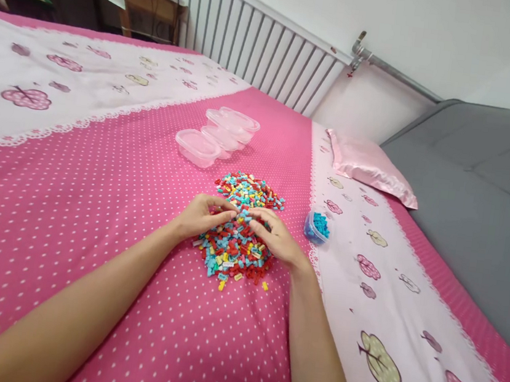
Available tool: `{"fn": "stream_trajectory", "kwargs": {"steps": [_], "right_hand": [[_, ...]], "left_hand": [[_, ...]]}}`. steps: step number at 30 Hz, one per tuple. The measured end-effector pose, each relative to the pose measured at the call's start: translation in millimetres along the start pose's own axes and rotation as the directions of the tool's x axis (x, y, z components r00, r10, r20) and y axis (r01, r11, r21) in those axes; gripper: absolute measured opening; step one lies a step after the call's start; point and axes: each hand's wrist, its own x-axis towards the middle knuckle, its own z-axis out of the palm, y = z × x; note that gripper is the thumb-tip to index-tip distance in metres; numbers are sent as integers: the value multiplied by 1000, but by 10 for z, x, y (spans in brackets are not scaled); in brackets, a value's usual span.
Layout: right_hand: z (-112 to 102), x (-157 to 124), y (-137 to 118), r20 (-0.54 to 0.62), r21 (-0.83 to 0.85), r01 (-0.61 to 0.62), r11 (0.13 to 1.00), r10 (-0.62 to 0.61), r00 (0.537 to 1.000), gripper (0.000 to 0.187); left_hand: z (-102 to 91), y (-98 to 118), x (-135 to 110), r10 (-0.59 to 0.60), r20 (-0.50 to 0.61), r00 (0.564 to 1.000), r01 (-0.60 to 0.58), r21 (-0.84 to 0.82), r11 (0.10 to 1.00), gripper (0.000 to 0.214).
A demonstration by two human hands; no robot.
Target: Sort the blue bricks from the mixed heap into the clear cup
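Observation:
A heap of small toy building bricks (240, 254) in red, light blue, yellow and cream lies on the pink dotted bedspread. My left hand (203, 215) is over the heap's left side, thumb and fingers drawn together at the tips. From the right, my right hand (277, 236) reaches over the same heap, its fingers bent towards the thumb. The fingertips of both hands almost meet, with light blue bricks showing between them. What each hand pinches is too small to make out. Just beyond them, a second mixed brick pile (250, 189) adjoins the first.
To the right stands a clear tub (318, 226) of blue bricks. Several clear plastic containers (198, 147) stand beyond the piles on the left. A pink pillow (372, 168) leans near the grey headboard (477, 200). A white radiator (259, 36) lines the wall.

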Motion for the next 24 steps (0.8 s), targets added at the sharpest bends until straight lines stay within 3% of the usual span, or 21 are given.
{"fn": "stream_trajectory", "kwargs": {"steps": [4,7,10,14,17,20,24], "right_hand": [[-149,-107,-232,259,-66,65,996,-46,965,30],[-237,-162,-295,338,-121,47,992,-4,941,26],[-304,-193,-267,359,-187,19,982,50,932,24],[-384,-229,-197,315,-299,-85,950,182,931,24],[-415,-246,-158,181,-390,-196,900,284,942,22],[-411,-245,-118,46,-417,-270,868,317,947,27],[-390,-223,-39,-22,-437,-319,841,345,938,32]], "left_hand": [[-45,-63,21,-80,-133,988,81,1,997,39],[-63,-144,46,-69,-197,978,86,78,993,40],[-91,-221,66,-100,-179,979,140,224,965,44],[-135,-244,72,-128,-109,986,157,323,933,44],[-149,-212,66,-119,-60,991,132,325,936,39],[-144,-177,62,-110,-50,993,120,324,938,36],[-131,-165,58,-89,-43,995,98,313,945,33]]}}
